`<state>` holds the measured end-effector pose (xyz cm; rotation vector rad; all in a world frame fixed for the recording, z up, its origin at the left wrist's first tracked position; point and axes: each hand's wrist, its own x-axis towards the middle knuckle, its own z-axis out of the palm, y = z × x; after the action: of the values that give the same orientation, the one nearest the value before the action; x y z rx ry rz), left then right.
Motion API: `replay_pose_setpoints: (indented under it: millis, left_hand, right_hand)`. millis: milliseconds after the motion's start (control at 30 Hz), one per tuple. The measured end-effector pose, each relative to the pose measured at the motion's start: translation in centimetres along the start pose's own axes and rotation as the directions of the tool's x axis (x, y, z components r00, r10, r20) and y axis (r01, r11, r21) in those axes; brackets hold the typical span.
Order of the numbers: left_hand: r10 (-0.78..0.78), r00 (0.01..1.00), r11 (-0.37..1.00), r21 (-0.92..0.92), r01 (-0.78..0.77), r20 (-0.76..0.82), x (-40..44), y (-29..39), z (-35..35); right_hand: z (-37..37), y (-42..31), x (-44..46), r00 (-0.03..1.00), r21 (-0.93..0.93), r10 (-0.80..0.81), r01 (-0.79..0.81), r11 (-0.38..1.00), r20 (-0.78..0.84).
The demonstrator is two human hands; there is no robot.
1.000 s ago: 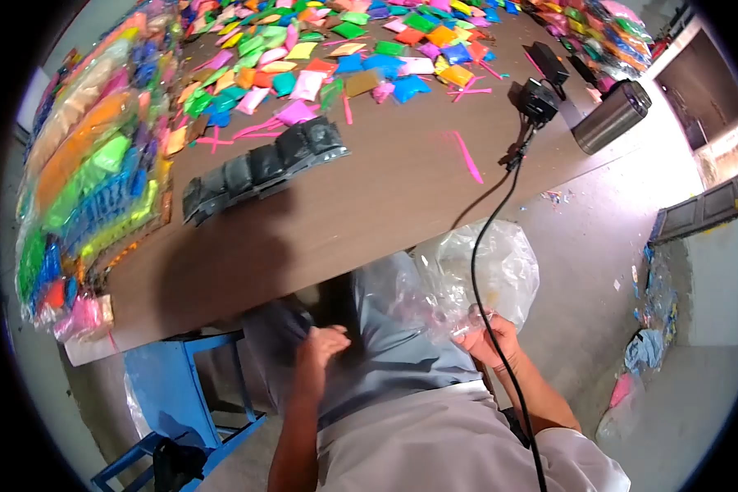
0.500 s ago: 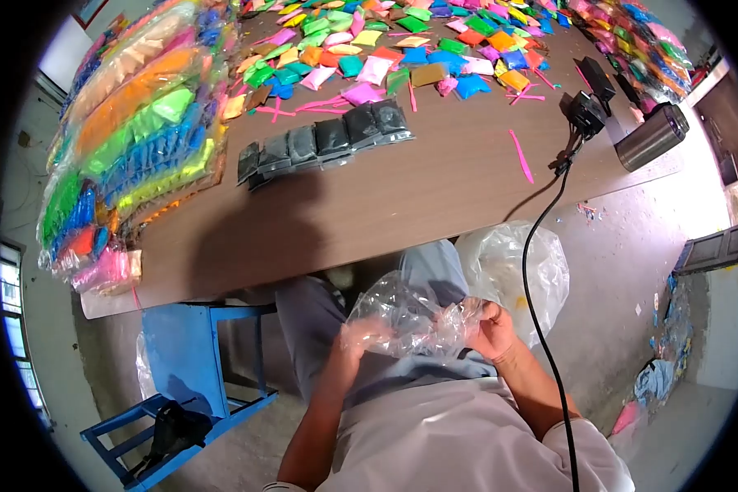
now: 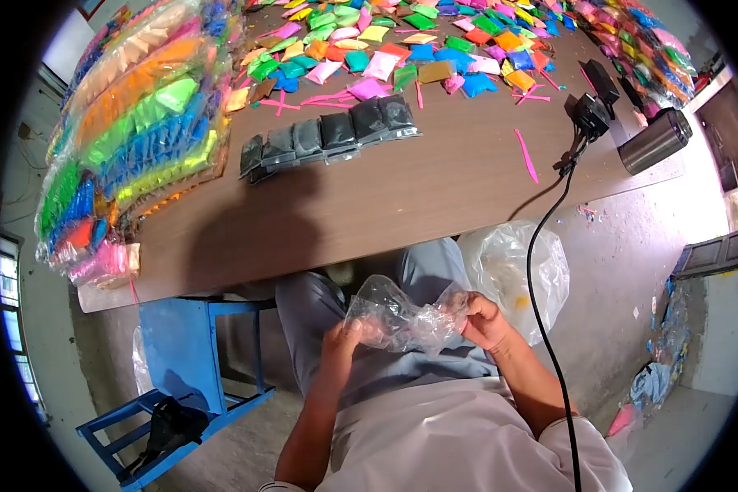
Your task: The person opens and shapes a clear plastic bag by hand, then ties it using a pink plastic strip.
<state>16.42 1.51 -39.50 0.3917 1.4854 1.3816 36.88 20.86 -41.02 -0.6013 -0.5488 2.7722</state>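
Over my lap, a clear plastic bag (image 3: pixel 398 316) is stretched between my two hands. My left hand (image 3: pixel 348 332) grips its left side, with some fingers seen through the film. Bunched plastic at the other end is pinched by my right hand (image 3: pixel 484 321). On the table beyond lies a row of black packets (image 3: pixel 324 135) in clear wrapping. I cannot make out anything inside the bag.
Many small colourful packets (image 3: pixel 377 66) and pink plastic sticks (image 3: pixel 526 156) lie on the brown table (image 3: pixel 418 197). Large bagged packets (image 3: pixel 139 123) are piled at left. A steel flask (image 3: pixel 654 141), black cable (image 3: pixel 533 271), blue stool (image 3: pixel 180 353) and large clear bag (image 3: pixel 521 275) are nearby.
My left hand has shifted slightly left and its thumb shows more clearly on the bag. The bag looks flatter and more drawn out between my hands. The view has moved slightly.
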Motion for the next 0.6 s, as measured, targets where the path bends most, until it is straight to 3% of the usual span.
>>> replay_pose_setpoints:
  millis: [67, 133, 300, 367, 433, 500, 600]
  left_hand:
    - [0.061, 0.995, 0.992, -0.102, -0.069, -0.08, 0.3, -0.7, 0.0]
    - [0.094, 0.989, 0.989, -0.101, -0.106, -0.115, 0.3, -0.5, -0.1]
    - [0.144, 0.971, 0.981, -0.099, -0.164, -0.189, 0.0, -0.2, -0.9]
    - [0.163, 0.973, 0.982, -0.073, -0.176, -0.164, -0.2, -0.1, -1.0]
    - [0.17, 0.97, 0.982, -0.055, -0.182, -0.172, -0.3, 0.2, -0.9]
    - [0.179, 0.967, 0.981, -0.037, -0.188, -0.183, -0.4, 0.3, -1.1]
    - [0.201, 0.932, 0.979, 0.026, -0.203, -0.3, -0.2, -0.4, -3.4]
  right_hand:
    - [-0.8, 0.2, 0.4, 1.0, -0.06, -0.001, 0.0, 0.998, -0.018]
    - [-1.9, 0.3, 0.9, 0.983, -0.117, -0.179, 0.182, 0.976, 0.034]
    - [2.9, -1.7, 0.7, 0.975, -0.19, -0.218, 0.222, 0.956, 0.044]
    - [3.9, -1.4, 1.1, 0.929, -0.356, -0.352, 0.369, 0.859, 0.113]
    - [4.8, -1.7, 0.7, 0.941, -0.431, -0.335, 0.321, 0.843, 0.046]
    - [4.8, -2.1, 0.6, 0.96, -0.71, -0.281, 0.2, 0.675, 0.003]
    - [4.7, -2.4, 0.8, 0.923, -0.594, -0.361, 0.367, 0.716, 0.135]
